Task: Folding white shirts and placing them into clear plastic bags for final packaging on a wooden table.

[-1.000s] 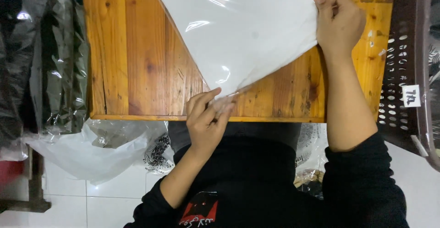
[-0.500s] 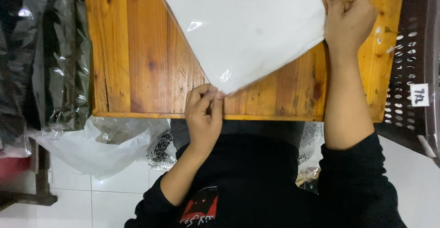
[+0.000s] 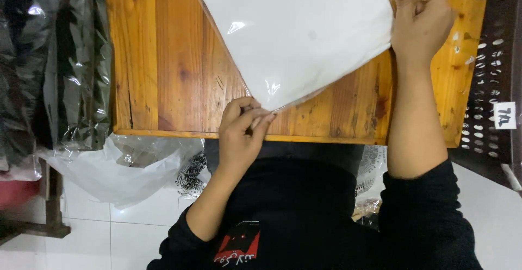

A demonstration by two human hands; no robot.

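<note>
White plastic bag [image 3: 296, 31] overhangs no table [image 3: 163, 85] edge; I see left hand [image 3: 242, 134] pinching its bottom corner, right hand [image 3: 421, 17] gripping its right edge.

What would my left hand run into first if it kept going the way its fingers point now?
The left hand points up and right, fingers pinching the near corner of the white bag. Going on, it would likely meet more of that bag lying on the table, though depth is uncertain.

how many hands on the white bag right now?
2. The left hand pinches the white plastic bag at its near corner by the wooden table edge; the right hand grips its right corner. No other hands are visible.
</note>
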